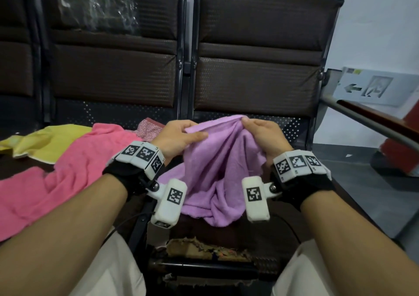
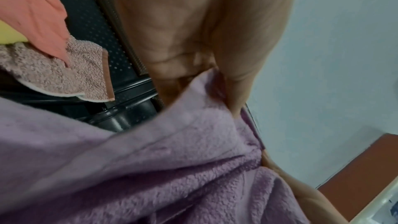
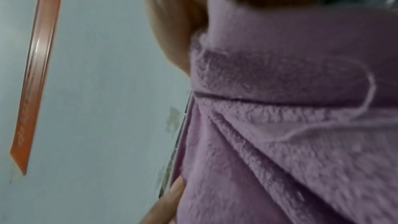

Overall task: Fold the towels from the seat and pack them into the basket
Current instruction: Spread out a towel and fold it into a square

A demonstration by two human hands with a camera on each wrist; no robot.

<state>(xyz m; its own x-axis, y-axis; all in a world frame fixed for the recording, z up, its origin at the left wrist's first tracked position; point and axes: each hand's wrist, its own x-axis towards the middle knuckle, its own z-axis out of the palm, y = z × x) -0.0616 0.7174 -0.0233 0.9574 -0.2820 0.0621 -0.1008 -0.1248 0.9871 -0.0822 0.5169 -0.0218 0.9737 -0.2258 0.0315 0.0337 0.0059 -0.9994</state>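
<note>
While hands [image 1: 217, 134] bunch purple towel [image 1: 217, 171] | fingertips buried | basket unseen

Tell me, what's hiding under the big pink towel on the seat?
Under the pink terry towel, a yellow towel and a speckled pinkish towel poke out. Their covered parts, and anything else beneath, cannot be seen.

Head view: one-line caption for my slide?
Both hands, left and right, pinch a purple towel above the seat.

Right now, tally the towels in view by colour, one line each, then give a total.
Purple towel, held by both hands: 1
Pink towel: 1
Yellow towel: 1
Speckled pinkish towel: 1
Total: 4
</note>
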